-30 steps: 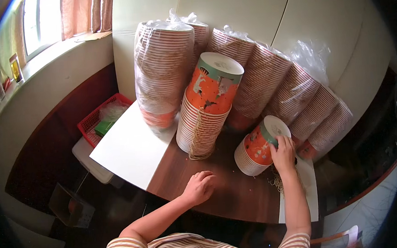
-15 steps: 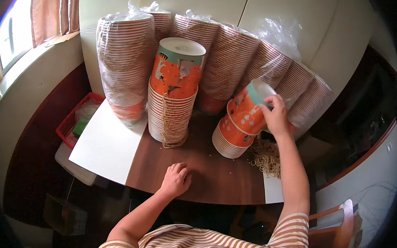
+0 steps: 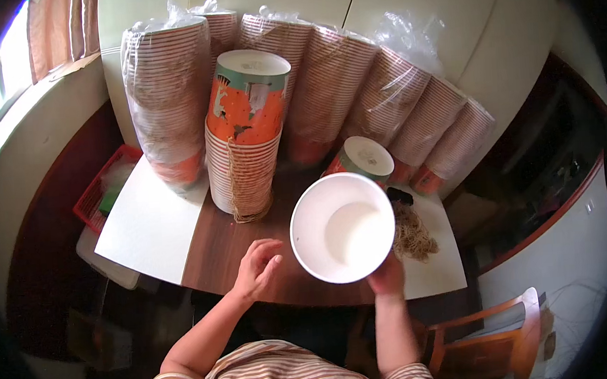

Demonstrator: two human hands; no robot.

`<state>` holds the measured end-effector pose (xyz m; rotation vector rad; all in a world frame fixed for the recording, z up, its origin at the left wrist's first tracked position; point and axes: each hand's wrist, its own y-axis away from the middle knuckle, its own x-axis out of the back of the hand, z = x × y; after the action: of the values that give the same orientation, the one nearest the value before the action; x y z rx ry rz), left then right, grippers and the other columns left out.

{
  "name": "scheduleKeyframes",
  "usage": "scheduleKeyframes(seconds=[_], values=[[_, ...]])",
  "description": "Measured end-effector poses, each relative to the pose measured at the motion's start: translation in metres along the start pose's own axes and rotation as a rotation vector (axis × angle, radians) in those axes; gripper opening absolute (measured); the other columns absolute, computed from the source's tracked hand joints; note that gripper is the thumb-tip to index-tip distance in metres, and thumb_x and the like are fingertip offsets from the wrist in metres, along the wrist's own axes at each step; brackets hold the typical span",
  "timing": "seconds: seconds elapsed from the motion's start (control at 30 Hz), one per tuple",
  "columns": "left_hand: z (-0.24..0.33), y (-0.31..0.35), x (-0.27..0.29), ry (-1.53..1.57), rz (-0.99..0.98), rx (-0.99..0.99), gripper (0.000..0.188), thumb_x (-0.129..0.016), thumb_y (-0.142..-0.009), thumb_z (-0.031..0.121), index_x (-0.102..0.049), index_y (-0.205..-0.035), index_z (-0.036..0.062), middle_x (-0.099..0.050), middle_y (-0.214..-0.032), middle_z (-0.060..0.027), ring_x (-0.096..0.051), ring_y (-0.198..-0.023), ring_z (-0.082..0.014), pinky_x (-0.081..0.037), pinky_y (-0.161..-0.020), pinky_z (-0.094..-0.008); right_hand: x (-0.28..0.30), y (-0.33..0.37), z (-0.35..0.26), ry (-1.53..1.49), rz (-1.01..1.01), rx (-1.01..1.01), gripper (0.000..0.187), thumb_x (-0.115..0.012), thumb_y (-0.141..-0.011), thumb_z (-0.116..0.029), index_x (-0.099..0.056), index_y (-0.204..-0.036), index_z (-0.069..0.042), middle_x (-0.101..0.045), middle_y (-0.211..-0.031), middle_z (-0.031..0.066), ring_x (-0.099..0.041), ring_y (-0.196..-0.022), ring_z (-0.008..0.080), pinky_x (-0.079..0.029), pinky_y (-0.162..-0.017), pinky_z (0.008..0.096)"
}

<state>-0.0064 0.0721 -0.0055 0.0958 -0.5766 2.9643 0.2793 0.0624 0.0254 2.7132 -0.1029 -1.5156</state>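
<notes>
A large paper bucket (image 3: 344,227) is tilted with its white inside facing me. My right hand (image 3: 388,277) grips it at the lower right; most of those fingers are hidden behind it. Above the table's near part, my left hand (image 3: 256,270) is open, its fingers slightly curled and nothing in it, a little left of the bucket. Behind the held bucket stands a shorter upside-down stack of paper buckets (image 3: 369,157), partly covered. Farther left is a taller stack of orange-and-green buckets (image 3: 249,116), upside down, with rubber bands (image 3: 242,186) hanging down its side.
Several plastic-wrapped bucket stacks (image 3: 329,91) line the back against the pale wall. A heap of rubber bands (image 3: 414,235) lies at the right of the brown-and-white table (image 3: 145,220). A red basket (image 3: 111,177) is left of it, a wooden chair (image 3: 489,331) at the right.
My right hand has taken the top bucket off the short stack, brought it nearer and turned its open mouth toward me. My left hand has lifted slightly and opened its fingers.
</notes>
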Motion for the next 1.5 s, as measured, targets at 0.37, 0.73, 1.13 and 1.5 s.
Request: scheduleKeyframes(seconds=[0.37,0.73,1.13,1.5], values=[[0.045,-0.005,0.006,0.09,-0.003,0.366,0.052,-0.061,-0.083,0.009,-0.042,-0.129,-0.0038,-0.058,-0.113,-0.0124,-0.058,-0.095,-0.0142,-0.047,-0.082,-0.0273,0.033,0.032,0.106,-0.091,0.222,-0.131,0.031,-0.056,-0.088,-0.017,-0.055,-0.115,-0.002,-0.059,-0.117,0.0094,-0.054,-0.111,0.0244,-0.044,-0.095,0.0408],[0.038,-0.064,0.037,-0.158,-0.057,0.355,0.03,-0.052,-0.074,0.0,-0.06,-0.102,-0.0093,-0.059,-0.072,-0.0025,-0.05,-0.063,-0.0053,-0.043,-0.057,-0.0218,0.054,-0.003,-0.021,1.809,0.044,0.405,0.014,-0.065,-0.08,-0.011,-0.066,-0.091,-0.002,-0.065,-0.087,0.0149,-0.063,-0.077,0.0273,-0.05,-0.069,0.0359],[0.037,-0.062,0.028,-0.24,-0.058,0.332,0.028,-0.06,-0.079,0.008,-0.061,-0.102,-0.0064,-0.062,-0.071,-0.0075,-0.052,-0.062,-0.0079,-0.045,-0.059,-0.0244,0.084,-0.087,-0.063,2.839,-0.568,0.503,0.012,-0.054,-0.077,-0.008,-0.065,-0.08,-0.004,-0.056,-0.092,0.0114,-0.051,-0.093,0.028,-0.037,-0.09,0.0406],[0.046,-0.039,0.044,-0.269,0.065,0.16,0.024,-0.062,-0.077,-0.001,-0.063,-0.101,-0.001,-0.06,-0.093,-0.0079,-0.046,-0.057,-0.0065,-0.04,-0.053,-0.021,0.071,-0.115,-0.115,1.971,0.044,0.371,0.01,-0.064,-0.072,-0.017,-0.064,-0.074,-0.007,-0.062,-0.081,0.0098,-0.06,-0.075,0.0228,-0.047,-0.068,0.0334]])
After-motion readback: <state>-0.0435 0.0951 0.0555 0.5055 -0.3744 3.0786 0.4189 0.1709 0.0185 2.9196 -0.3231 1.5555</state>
